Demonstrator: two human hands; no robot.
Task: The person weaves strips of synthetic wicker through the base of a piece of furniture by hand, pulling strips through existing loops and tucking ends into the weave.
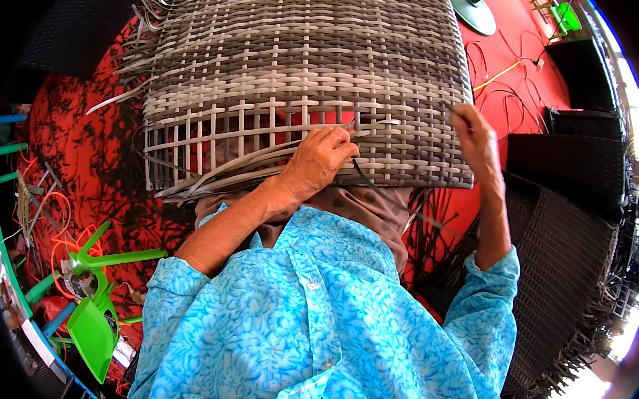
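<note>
A woven grey-brown wicker panel [305,61] lies across my lap. Its near left part is an open lattice, with gaps between bare upright strips. My left hand [320,155] is closed at the near edge of this lattice, fingers around a bundle of loose pale strips [242,165] that runs off to the left. From beside its fingertips a thin dark strip [367,179] curves down to the right. Raised at the panel's right edge, my right hand [476,141] has thumb and fingers pinched together; what they hold is too blurred to tell.
Frayed strip ends [143,53] stick out along the panel's left side. Dark scraps [94,159] litter the red floor. At lower left are a green fan [96,260] and a green dustpan [92,336]. Black woven pieces [558,262] stand at right, near a round base [476,16].
</note>
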